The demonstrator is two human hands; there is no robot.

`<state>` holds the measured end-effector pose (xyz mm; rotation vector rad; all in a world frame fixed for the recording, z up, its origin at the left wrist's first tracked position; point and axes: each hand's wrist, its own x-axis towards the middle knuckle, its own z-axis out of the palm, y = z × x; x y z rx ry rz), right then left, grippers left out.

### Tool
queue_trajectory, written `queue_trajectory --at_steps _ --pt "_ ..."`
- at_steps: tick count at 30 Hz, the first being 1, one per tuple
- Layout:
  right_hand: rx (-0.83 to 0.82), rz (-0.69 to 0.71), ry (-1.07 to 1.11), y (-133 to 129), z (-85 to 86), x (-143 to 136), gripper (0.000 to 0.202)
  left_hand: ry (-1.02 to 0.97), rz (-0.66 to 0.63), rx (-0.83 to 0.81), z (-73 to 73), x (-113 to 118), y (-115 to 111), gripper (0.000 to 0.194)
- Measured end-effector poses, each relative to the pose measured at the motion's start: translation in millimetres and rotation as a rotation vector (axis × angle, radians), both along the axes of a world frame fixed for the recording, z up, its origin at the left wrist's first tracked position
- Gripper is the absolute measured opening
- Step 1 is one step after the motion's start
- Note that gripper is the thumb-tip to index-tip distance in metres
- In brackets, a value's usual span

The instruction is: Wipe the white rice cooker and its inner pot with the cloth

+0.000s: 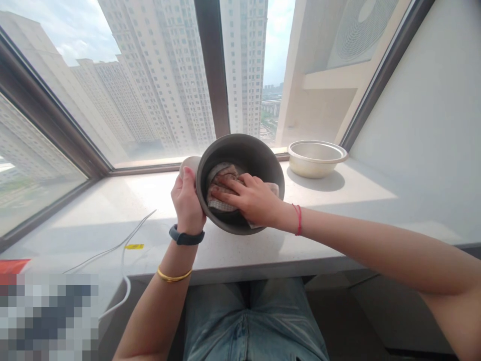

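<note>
A dark round pot (259, 150) is tipped toward me above the white sill, its inside facing me. My left hand (188, 200) grips the pot's left side, with the thumb up against a pale rounded part (190, 162) that looks like its handle. Inside the pot, my right hand (255, 196) presses a checked, brown-stained cloth (221, 200) against the inner wall. Part of the cloth shows beyond the hand at the right. The pot's underside is hidden.
A pale metal basin (316, 159) stands on the sill (150, 190) at the right, near the window. White cables (126, 243) with a yellow tag (134, 246) lie at the left. A red item (14, 265) and a blurred-out patch occupy the lower left corner.
</note>
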<state>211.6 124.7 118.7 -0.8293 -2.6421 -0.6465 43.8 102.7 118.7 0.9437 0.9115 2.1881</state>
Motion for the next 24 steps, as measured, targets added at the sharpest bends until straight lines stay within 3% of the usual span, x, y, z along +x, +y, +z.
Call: queue_trajectory --at_steps 3,8,11,14,17,20,22,24 --pt "0.02 0.01 -0.032 16.9 -4.0 -17.5 0.057 0.014 -0.035 0.003 0.5 4.0 -2.8 0.041" --pt "0.011 -0.264 0.094 42.9 -5.2 -22.2 0.06 0.036 -0.029 -0.021 -0.9 0.7 -5.5 0.042" --pt "-0.045 -0.422 0.113 29.6 -9.4 -13.2 0.059 0.016 0.032 -0.035 -1.9 -2.7 -4.8 0.042" --pt "-0.216 -0.498 -0.017 5.3 -5.4 -6.6 0.051 -0.001 0.058 -0.032 -1.6 0.7 -4.3 0.042" --pt "-0.535 -0.312 -0.265 -12.2 13.7 -4.2 0.044 -0.001 0.058 -0.017 0.0 8.1 -3.4 0.041" --pt "-0.79 -0.08 -0.307 -21.5 35.2 7.6 0.048 -0.003 0.052 -0.009 1.4 9.3 0.2 0.037" --pt "-0.793 -0.008 -0.199 -25.4 40.9 26.9 0.052 -0.038 0.041 -0.018 2.2 3.8 5.0 0.034" --pt "-0.693 0.02 -0.001 -24.7 36.8 52.4 0.058 -0.104 0.003 -0.034 3.4 -4.9 11.3 0.033"
